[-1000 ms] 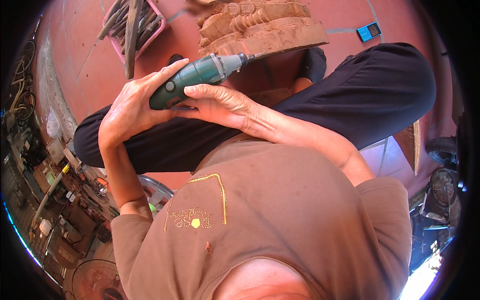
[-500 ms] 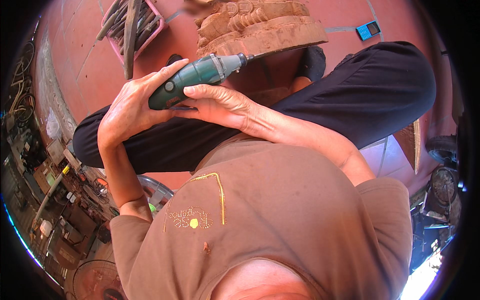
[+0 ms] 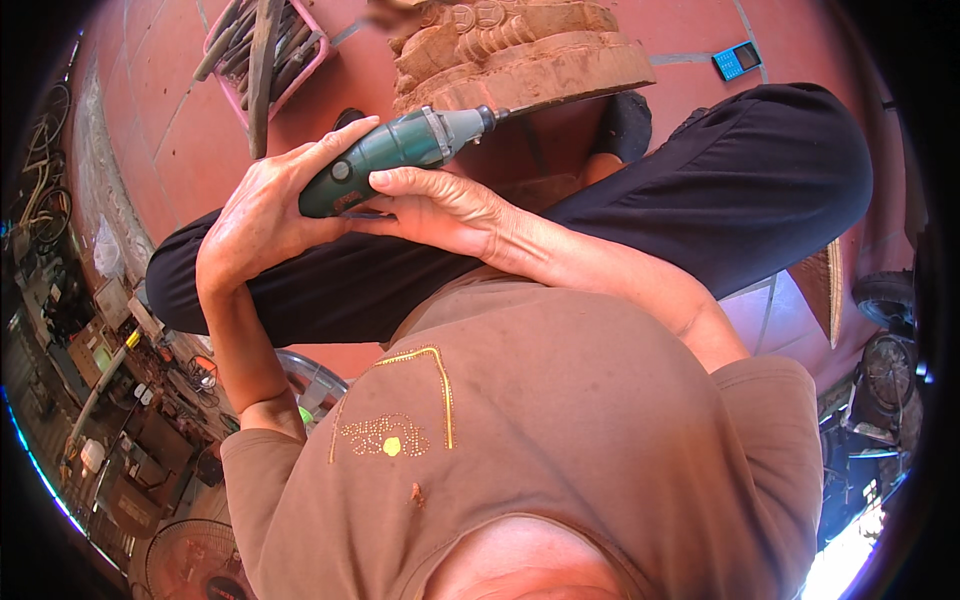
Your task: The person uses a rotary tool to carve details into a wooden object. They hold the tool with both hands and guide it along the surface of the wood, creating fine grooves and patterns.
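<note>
A dark green rotary tool (image 3: 395,150) with a grey nose lies across both my hands, its thin bit pointing right. My left hand (image 3: 262,212) is wrapped round the back end, index finger stretched along the upper side. From below, my right hand (image 3: 445,210) supports the body, thumb resting against the casing; some of its fingers are hidden under the tool. Just past the tool's nose stands a carved brown wooden piece (image 3: 520,60) with relief shapes and a curved base. The bit's tip appears close to that base; whether they touch I cannot tell.
A pink basket (image 3: 322,50) of chisel-like hand tools stands at the far left, with a long wooden bar (image 3: 262,80) across it. A blue keypad phone (image 3: 737,62) lies on the red tiled floor (image 3: 680,25). Clutter and a fan (image 3: 190,560) fill the left side.
Almost nothing differs. Both hands and the rotary tool keep nearly the same place, with only a very slight shift.
</note>
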The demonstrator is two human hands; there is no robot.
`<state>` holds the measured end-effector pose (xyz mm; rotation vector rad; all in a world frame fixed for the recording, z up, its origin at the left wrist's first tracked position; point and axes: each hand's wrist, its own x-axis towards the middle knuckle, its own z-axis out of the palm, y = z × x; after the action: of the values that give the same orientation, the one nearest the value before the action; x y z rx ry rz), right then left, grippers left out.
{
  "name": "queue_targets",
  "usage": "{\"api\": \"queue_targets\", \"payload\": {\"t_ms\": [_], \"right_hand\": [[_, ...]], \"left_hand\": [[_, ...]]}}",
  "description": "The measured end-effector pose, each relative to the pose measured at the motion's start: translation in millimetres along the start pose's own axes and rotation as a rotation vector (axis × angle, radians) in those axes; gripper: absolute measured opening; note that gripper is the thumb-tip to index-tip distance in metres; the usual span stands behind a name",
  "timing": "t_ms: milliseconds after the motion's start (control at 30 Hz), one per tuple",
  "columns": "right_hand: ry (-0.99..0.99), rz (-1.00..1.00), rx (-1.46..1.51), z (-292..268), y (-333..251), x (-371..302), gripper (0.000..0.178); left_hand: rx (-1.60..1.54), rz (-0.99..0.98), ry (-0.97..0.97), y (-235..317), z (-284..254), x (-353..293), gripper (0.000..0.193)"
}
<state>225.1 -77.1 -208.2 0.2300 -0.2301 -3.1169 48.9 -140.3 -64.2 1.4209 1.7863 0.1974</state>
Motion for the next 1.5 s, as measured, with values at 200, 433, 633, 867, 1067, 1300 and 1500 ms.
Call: {"api": "queue_targets", "payload": {"t_ms": [200, 433, 633, 867, 1067, 1300, 1500], "right_hand": [[-0.005, 0.011, -0.012, -1, -1, 1, 0.046], [-0.005, -0.002, -0.022, 0, -2, 3, 0.045], [0.009, -0.013, -0.027, 7, -4, 2, 0.04], [-0.006, -0.018, -0.025, 7, -5, 3, 0.039], [0.003, -0.01, -0.024, 4, -4, 6, 0.04], [-0.008, -0.025, -0.029, 8, -7, 6, 0.039], [-0.002, -0.023, -0.028, 7, -7, 7, 0.038]], "left_hand": [[-0.003, -0.005, -0.003, 0, 0, 0, 0.094], [-0.002, 0.001, 0.004, 0, -1, 0, 0.091], [0.008, -0.009, 0.006, -1, -1, 1, 0.092], [0.016, -0.017, 0.013, 1, -2, 1, 0.093], [0.017, -0.012, 0.014, -2, -2, 2, 0.093], [0.002, -0.012, 0.03, -2, -2, 3, 0.092], [0.0, -0.037, 0.018, -3, -4, 4, 0.092]]}}
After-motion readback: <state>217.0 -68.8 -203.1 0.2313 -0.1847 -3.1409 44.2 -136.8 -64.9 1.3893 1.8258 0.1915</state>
